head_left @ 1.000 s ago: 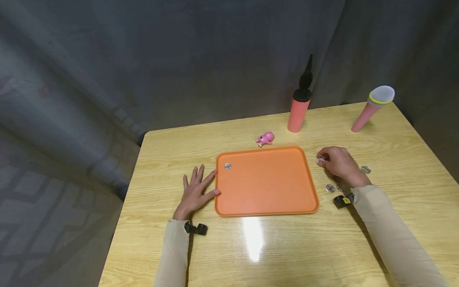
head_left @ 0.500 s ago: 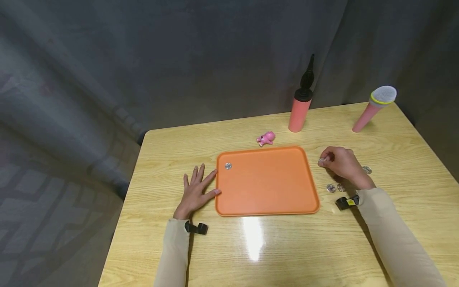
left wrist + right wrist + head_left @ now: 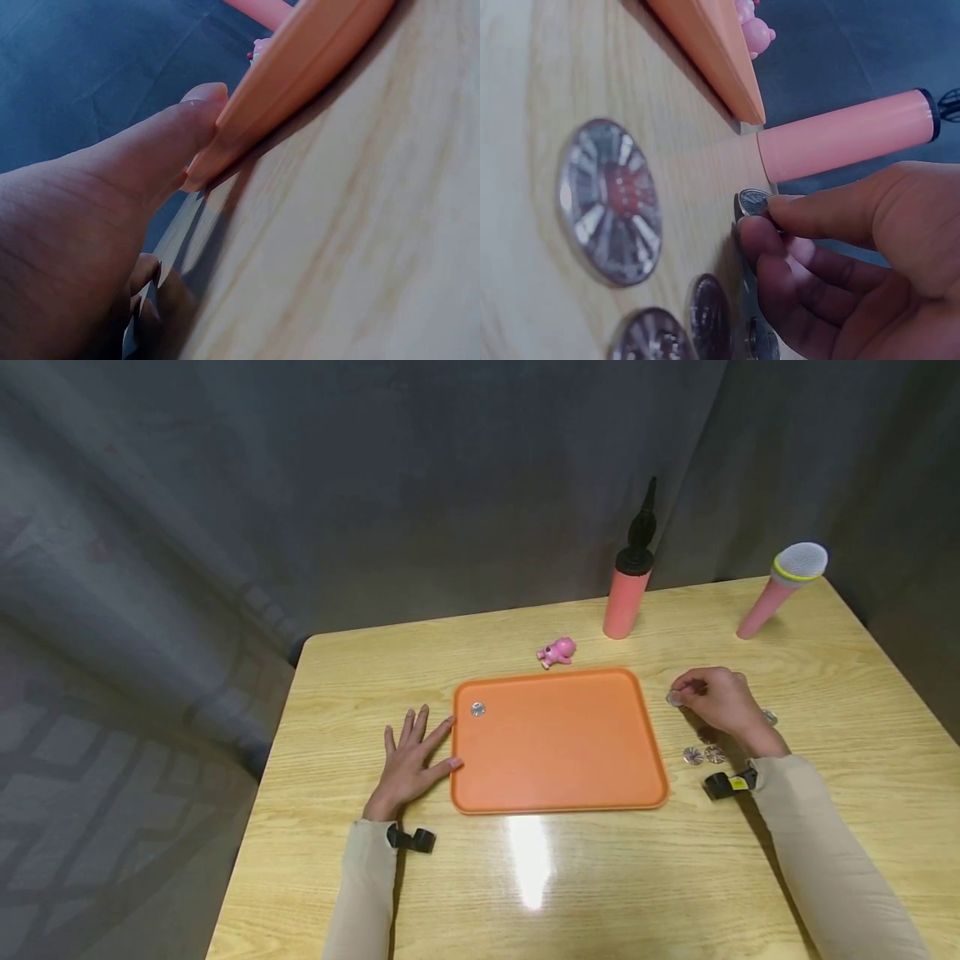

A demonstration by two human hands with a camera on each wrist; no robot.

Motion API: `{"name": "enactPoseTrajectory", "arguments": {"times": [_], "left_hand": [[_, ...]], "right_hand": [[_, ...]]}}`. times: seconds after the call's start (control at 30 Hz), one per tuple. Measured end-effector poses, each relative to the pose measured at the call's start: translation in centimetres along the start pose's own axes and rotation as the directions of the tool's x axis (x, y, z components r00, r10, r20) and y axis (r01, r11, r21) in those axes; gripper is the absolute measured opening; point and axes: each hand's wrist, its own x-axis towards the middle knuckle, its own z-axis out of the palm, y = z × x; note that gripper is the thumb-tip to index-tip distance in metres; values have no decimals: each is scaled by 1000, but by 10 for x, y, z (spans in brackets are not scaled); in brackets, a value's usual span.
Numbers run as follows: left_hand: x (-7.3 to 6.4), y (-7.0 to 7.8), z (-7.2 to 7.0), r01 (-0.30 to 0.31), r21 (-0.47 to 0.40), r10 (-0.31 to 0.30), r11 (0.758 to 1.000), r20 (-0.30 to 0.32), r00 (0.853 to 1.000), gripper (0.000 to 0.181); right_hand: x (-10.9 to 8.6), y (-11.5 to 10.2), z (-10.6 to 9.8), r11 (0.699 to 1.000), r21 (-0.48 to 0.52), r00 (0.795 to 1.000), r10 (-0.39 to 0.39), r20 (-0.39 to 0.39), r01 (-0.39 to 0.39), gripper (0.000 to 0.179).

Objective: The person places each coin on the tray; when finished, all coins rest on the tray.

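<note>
My right hand (image 3: 722,700) pinches a round silver disc (image 3: 754,201), patterned with radiating lines, between thumb and fingers. It is just right of the orange tray (image 3: 558,739), at or barely above the tabletop. Several similar discs lie around that hand: one disc (image 3: 609,202) shows large in the right wrist view, and another disc (image 3: 769,717) is partly covered by the wrist. A single disc (image 3: 478,709) lies inside the tray's upper left corner. My left hand (image 3: 407,771) has its fingers spread on the table, thumb and index fingertip touching the tray's left rim.
Behind the tray lies a small pink figurine (image 3: 557,652). A pink hand pump (image 3: 624,602) with a black nozzle stands near the table's back edge. Farther right is a pink toy microphone (image 3: 780,589). Dark curtains (image 3: 480,485) hang behind the table.
My right hand has shifted slightly right, and the pinched disc has changed its tilt. More of the discs by the right wrist now show. The left hand and tray keep their places.
</note>
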Motion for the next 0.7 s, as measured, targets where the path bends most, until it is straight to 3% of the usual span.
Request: {"name": "enactPoseTrajectory", "arguments": {"times": [0.13,0.37,0.7], "left_hand": [[0,0,1,9,5,-9,1000,5,1000,72],[0,-1,1,14,8,-14,1000,8,1000,72],[0,-1,1,5,1,-5,1000,-1,1000,72]], "right_hand": [[0,-3,-3,999,43,999,32,-3,-32,13],[3,-10,-8,997,73,1000,21,-8,-20,16],[13,-28,-7,983,174,997,59,39,-65,20]]}}
